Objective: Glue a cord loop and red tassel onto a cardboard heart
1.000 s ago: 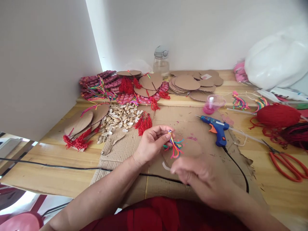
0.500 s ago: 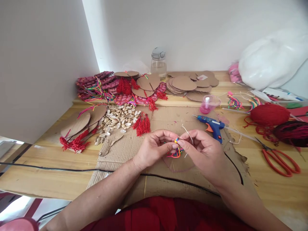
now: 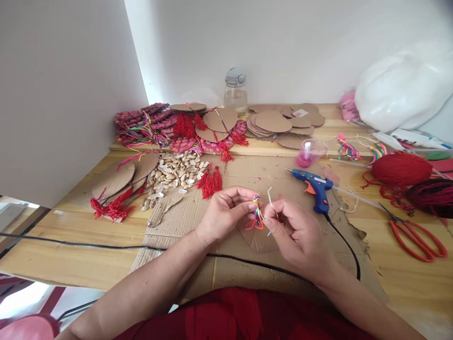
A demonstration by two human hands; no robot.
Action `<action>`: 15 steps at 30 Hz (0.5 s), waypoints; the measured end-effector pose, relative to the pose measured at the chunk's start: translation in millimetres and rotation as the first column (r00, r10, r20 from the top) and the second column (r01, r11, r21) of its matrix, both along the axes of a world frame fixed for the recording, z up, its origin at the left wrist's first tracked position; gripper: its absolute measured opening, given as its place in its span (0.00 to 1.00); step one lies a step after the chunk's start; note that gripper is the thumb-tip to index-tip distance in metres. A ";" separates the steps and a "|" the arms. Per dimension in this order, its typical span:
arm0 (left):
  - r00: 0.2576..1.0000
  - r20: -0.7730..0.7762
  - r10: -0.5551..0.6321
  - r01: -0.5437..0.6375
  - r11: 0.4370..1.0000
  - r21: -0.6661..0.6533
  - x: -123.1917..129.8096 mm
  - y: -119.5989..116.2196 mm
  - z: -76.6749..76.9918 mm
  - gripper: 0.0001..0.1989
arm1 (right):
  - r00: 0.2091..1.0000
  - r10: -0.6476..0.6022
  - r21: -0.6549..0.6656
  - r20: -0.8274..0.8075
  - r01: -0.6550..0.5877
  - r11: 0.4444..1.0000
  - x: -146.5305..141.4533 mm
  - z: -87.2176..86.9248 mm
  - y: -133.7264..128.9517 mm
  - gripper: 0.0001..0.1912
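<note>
I see a pale wooden bench against a white wall. A flattened cardboard sheet covers its middle, bearing a blue glue gun, a heap of shells and red tassels. Red scissors and a red yarn ball lie right; a black cable crosses the front.

No lettering can be read anywhere — the glue gun label is too blurred.
</note>
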State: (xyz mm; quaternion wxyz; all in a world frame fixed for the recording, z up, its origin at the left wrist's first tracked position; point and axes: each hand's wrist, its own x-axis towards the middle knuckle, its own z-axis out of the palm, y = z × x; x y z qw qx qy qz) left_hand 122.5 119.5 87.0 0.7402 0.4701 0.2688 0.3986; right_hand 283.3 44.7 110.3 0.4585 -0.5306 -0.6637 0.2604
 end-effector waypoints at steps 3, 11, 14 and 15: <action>1.000 -0.012 -0.019 0.018 0.999 -0.031 -1.5 2.9 0.0 0.13 | 0.984 -0.018 -0.051 -0.176 0.009 0.999 6.4 0.2 0.2 0.06; 0.997 -0.001 -0.081 0.081 0.993 -0.083 -1.9 3.6 -1.7 0.19 | 0.932 -0.362 -0.009 0.006 0.362 0.932 63.4 20.4 -15.4 0.06; 0.995 0.047 -0.084 0.088 0.992 -0.092 -1.4 3.3 -2.7 0.18 | 0.843 -0.488 -0.024 0.226 0.506 0.862 114.9 20.8 -30.1 0.05; 0.995 0.062 -0.080 0.086 0.992 -0.093 -1.2 3.0 -2.5 0.18 | 0.794 -0.487 -0.041 0.364 0.536 0.843 134.3 18.2 -34.9 0.05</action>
